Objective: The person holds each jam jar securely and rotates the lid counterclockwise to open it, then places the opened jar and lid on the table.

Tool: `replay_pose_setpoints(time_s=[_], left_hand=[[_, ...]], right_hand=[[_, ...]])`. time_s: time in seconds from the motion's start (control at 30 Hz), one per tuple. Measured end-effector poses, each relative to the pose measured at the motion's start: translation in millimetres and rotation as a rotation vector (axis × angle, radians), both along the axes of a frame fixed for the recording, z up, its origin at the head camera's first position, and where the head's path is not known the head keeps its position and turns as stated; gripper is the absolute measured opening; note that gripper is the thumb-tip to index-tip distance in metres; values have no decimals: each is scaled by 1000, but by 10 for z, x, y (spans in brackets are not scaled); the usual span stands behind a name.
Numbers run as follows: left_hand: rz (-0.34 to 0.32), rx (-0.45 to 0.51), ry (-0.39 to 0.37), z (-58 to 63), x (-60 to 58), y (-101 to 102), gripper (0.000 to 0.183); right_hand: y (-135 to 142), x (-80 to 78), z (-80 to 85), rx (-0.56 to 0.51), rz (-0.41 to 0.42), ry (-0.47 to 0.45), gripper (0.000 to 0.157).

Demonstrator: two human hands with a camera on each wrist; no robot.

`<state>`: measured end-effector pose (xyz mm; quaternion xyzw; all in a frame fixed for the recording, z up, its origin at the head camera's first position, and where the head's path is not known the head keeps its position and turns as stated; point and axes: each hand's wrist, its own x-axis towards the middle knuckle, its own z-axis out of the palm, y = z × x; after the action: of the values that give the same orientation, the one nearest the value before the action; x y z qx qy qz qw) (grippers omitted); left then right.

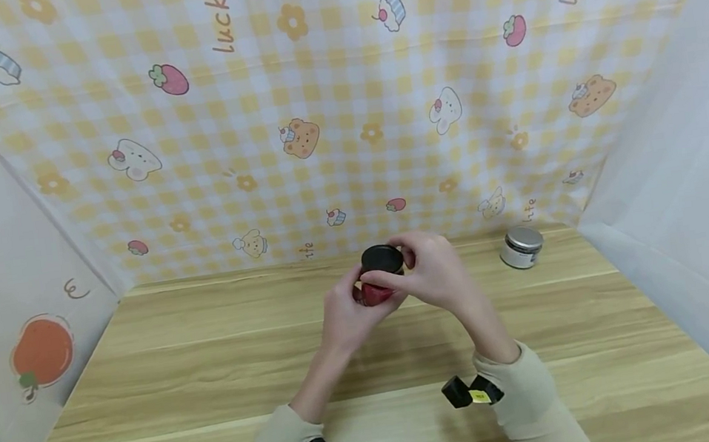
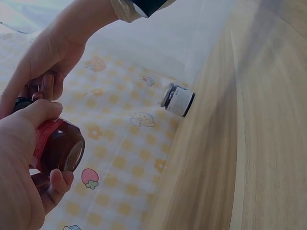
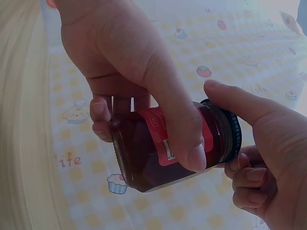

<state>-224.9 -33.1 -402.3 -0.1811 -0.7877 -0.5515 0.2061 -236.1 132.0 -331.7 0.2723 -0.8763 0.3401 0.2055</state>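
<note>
Both hands hold a glass jar (image 3: 144, 153) with dark red-brown contents, a red label (image 1: 376, 293) and a black lid (image 1: 381, 258). My left hand (image 1: 349, 313) grips the jar's body, its thumb lying across the label in the right wrist view. My right hand (image 1: 431, 270) pinches the lid's edge between thumb and fingers. The lid sits on the jar's mouth, tilted toward the head camera. In the left wrist view the glass base (image 2: 74, 155) faces out, while the lid is mostly hidden behind the left hand.
A small jar with a silver lid (image 1: 522, 247) and pale label stands at the back right of the wooden table (image 1: 215, 388). Behind the table hangs a yellow checked cloth (image 1: 337, 89) with cartoon prints. White sheets (image 1: 692, 132) close off both sides.
</note>
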Motion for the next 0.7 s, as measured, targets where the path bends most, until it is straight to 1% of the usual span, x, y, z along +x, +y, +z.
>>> replay_pose_setpoints(time_s=[0.27,0.57,0.7], left_hand=[[-23,-10,13,8,-13,-30,36],[-77,0,-22,38,-22,-96,39],[-110,13,-39,53,-22,-119,38]], right_hand=[[5,-17,-45,-11,10,45,44],[1,-13,-52,-19,37,64,40],[5,-15,-56,-35,66,85,37]])
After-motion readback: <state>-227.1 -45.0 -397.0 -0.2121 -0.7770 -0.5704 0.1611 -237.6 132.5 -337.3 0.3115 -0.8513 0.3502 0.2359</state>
